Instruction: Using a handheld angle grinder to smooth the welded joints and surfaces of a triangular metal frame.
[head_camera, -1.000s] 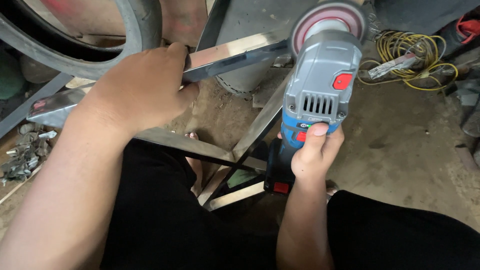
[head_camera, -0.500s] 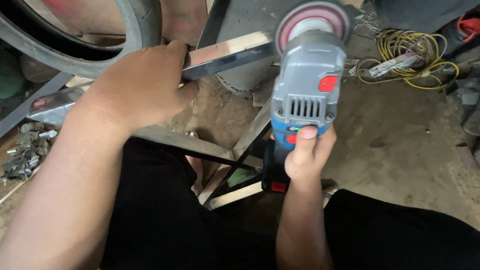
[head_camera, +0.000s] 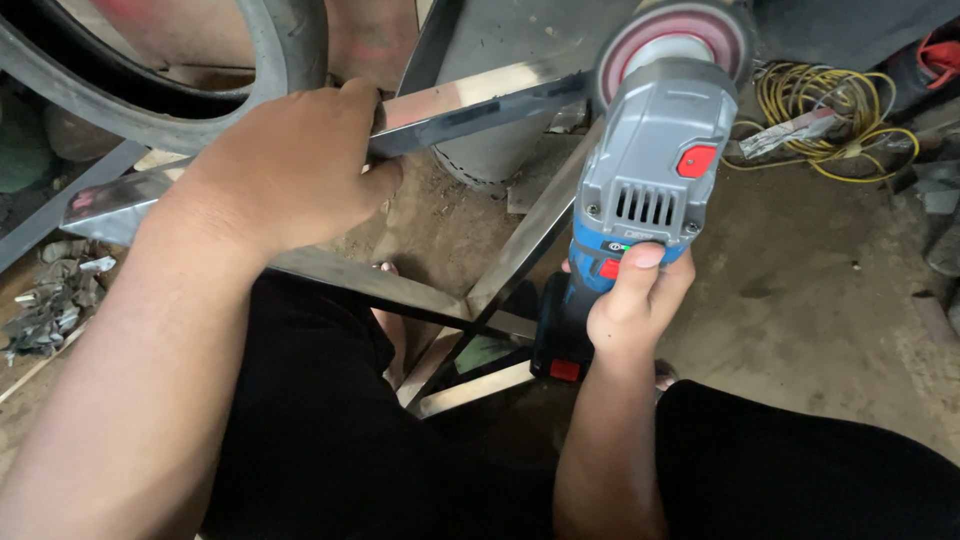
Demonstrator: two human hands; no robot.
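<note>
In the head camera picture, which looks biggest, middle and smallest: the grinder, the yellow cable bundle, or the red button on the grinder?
1. Grinder, though it is nearest the camera.
2. Yellow cable bundle, farther back.
3. Red button, clearly smallest.

left hand: palm down, fingers curled | right hand: closed grip, thumb up

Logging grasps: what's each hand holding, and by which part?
Right hand has its grip around the handle of the grinder, just above the battery. Left hand grips the top bar of the metal frame.
</note>
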